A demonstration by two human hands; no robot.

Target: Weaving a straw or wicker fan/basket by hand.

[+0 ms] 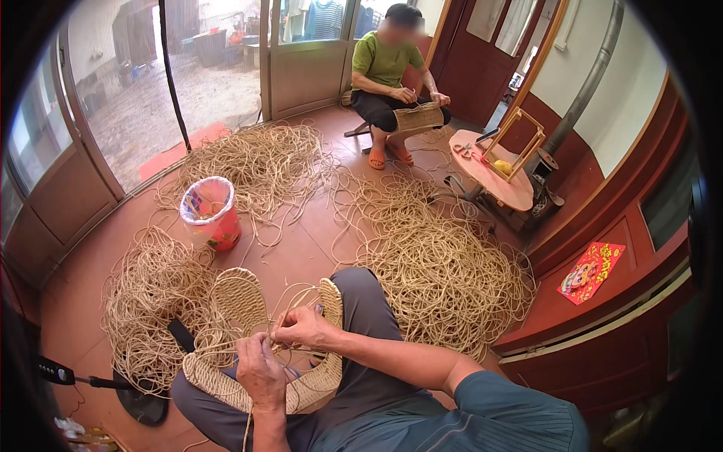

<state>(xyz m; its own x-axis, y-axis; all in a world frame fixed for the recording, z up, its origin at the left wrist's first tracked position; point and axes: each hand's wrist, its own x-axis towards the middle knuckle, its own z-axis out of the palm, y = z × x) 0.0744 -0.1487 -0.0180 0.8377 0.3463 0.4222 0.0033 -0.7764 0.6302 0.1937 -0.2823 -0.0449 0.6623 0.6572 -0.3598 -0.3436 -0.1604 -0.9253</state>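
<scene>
A woven straw-cord piece rests across my lap, with a rounded flap standing up at its far left. Another curved part of it rises beside my right knee. Over its middle, my left hand has its fingers pinched on a thin straw cord, whose end trails down past my wrist. Close against it, my right hand also pinches the cord, thumb and fingers together. Loose loops of cord stand out around the fingers. The exact crossing of the strands between the fingertips is too small to make out.
Heaps of straw cord lie at the left, far left and right. A red bin with a liner stands among them. Another person sits weaving beyond. A small round table holds scissors and a wooden frame. A black stand is at my left.
</scene>
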